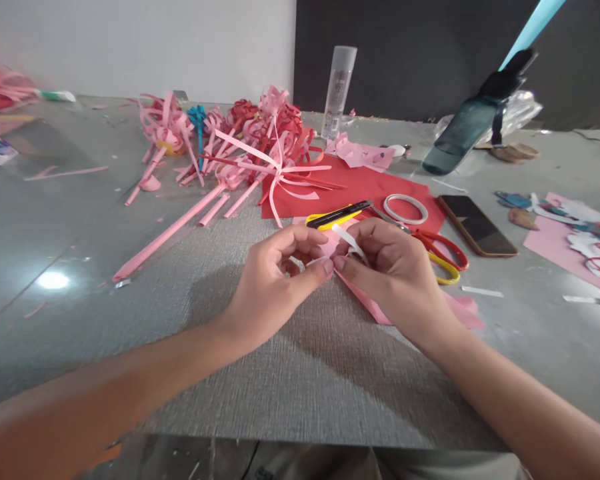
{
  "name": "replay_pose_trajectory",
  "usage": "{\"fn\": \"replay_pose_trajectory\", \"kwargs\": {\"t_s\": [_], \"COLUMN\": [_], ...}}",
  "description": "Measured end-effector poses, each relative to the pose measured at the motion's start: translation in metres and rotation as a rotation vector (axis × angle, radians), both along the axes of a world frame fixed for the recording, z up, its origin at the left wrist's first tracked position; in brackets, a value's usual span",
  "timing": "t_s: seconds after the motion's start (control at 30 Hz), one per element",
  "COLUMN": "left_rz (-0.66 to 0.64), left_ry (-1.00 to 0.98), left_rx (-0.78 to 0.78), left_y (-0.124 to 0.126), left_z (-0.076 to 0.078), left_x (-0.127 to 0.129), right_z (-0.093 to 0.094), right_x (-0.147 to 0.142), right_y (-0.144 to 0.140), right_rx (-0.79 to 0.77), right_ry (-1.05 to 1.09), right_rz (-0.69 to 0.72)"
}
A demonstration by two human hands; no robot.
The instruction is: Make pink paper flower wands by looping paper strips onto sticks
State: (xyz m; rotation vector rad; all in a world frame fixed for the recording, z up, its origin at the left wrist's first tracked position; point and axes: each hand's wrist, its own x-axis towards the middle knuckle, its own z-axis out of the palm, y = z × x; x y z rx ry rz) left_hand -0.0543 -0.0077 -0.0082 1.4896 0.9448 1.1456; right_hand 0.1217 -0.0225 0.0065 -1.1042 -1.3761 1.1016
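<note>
A person works with two bare hands just on the near side of the red sheet, which lies on the grey table. The right grip is nearest to the red sheet's near right corner, its thumb and fingers pinching a white strip whose free end sticks up out of the fingers towards the red sheet. The left grip is just left of this, in front of the red sheet's near left part, fingers curled and thumb stretched out until its tip meets the right thumb. The lower end of the strip is hidden between the fingertips, so whether the left grip also grasps it cannot be told.

Below both hands, partly covered by them, a pink sheet spreads from the red sheet's near edge. A yellow and black cutter lies at that edge, and a white tape roll rests on the red sheet's right part. Scissors with red and yellow handles reach out past its near right corner; a phone lies just right of it. Left of the red sheet, partly over it, are pink and red paper-ribbon flowers. A clear cylindrical bottle stands behind it.
</note>
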Motion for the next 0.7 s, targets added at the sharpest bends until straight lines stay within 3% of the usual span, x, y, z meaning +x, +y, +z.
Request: {"fn": "replay_pose_trajectory", "kwargs": {"t_s": [0.5,0.7], "left_rz": [-0.025,-0.101], "left_ry": [-0.124,-0.292], "left_rx": [-0.018,-0.154], "left_y": [-0.0022,-0.0038], "left_z": [0.0002,0.0012], "left_x": [0.0021,0.0051], "right_z": [-0.0007,-0.0014], "right_x": [-0.0017,-0.0053], "right_y": [-0.0051,-0.0058], "right_rx": [0.016,0.035], "right_ry": [0.003,0.121], "right_rz": [0.027,0.021]}}
